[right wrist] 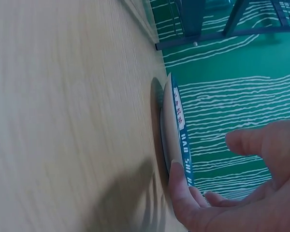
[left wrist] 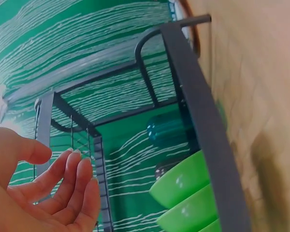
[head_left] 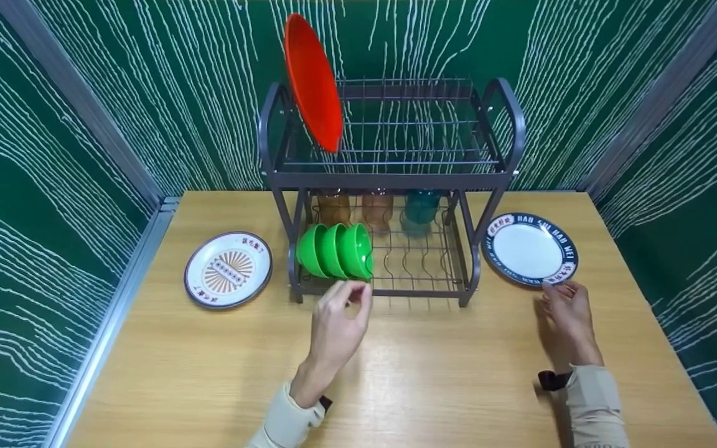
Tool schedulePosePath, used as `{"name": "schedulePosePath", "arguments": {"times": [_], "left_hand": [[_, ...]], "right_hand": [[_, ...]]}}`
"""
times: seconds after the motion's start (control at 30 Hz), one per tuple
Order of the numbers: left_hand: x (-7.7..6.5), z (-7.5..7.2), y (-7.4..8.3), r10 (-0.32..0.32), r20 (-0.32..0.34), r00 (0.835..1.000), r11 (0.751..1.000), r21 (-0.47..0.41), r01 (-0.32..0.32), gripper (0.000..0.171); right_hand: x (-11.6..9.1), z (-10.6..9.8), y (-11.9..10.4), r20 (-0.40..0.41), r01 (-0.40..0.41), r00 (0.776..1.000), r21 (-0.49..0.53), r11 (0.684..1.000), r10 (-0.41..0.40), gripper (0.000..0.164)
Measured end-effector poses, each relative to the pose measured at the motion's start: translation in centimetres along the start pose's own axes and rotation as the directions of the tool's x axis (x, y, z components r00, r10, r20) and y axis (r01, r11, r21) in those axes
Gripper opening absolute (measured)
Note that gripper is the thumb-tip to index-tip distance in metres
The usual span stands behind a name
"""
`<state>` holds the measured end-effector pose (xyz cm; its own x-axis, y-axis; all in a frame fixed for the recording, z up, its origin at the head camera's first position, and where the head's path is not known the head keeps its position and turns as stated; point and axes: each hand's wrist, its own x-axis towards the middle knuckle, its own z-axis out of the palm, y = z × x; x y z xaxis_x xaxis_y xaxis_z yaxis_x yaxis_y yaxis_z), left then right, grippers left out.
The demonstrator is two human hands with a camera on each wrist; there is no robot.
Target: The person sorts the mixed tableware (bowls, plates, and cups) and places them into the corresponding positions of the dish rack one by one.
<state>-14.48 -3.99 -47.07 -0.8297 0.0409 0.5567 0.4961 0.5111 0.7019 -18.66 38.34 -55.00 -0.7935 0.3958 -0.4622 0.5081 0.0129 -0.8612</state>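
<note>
My left hand [head_left: 338,320] is in front of the dish rack's lower tier, just below three green bowls [head_left: 335,251] standing on their sides in a row. Its fingers are loosely bent; the left wrist view shows thumb and fingertips apart with nothing between them, and the bowls [left wrist: 183,186] beyond. To the right of the rack, my right hand [head_left: 569,314] is at the near rim of a white plate with a dark blue lettered border [head_left: 529,249]. In the right wrist view one fingertip meets that plate's edge [right wrist: 180,125], while the thumb stays apart from it.
A two-tier dark metal rack [head_left: 389,181] stands at the table's back. A red plate [head_left: 312,81] leans upright in its top tier. Amber, pinkish and teal cups [head_left: 422,206] sit behind the bowls. Another patterned plate [head_left: 228,269] lies left of the rack.
</note>
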Motion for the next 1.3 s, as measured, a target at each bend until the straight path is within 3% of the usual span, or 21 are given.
{"name": "schedulePosePath", "arguments": {"times": [0.27,0.57,0.8,1.07,1.3], "left_hand": [[-2.6,0.8,-0.2,-0.077,0.061,0.995,0.997,-0.006,0.077,0.007],[-5.0,1.4,-0.8,-0.115,0.100,0.988,0.992,-0.047,0.120,0.010],[-6.5,2.0,-1.2,-0.154,0.136,0.979,0.984,-0.065,0.164,0.011],[-7.8,2.8,-1.3,-0.187,0.144,0.972,0.976,-0.088,0.200,0.011],[-8.7,3.1,-1.5,-0.207,0.130,0.970,0.969,-0.108,0.221,0.010]], "right_hand": [[1.8,-0.5,-0.8,-0.003,-0.098,0.995,0.020,0.995,0.098,0.090],[4.7,-1.2,-0.8,-0.054,-0.045,0.998,-0.155,0.987,0.037,0.084],[6.3,-1.2,-1.8,-0.111,-0.134,0.987,-0.130,0.982,0.120,0.071],[7.3,-1.0,-2.1,-0.188,-0.143,0.976,-0.158,0.977,0.112,0.067],[8.0,-1.2,-1.9,-0.205,-0.130,0.974,-0.155,0.979,0.097,0.064]]}}
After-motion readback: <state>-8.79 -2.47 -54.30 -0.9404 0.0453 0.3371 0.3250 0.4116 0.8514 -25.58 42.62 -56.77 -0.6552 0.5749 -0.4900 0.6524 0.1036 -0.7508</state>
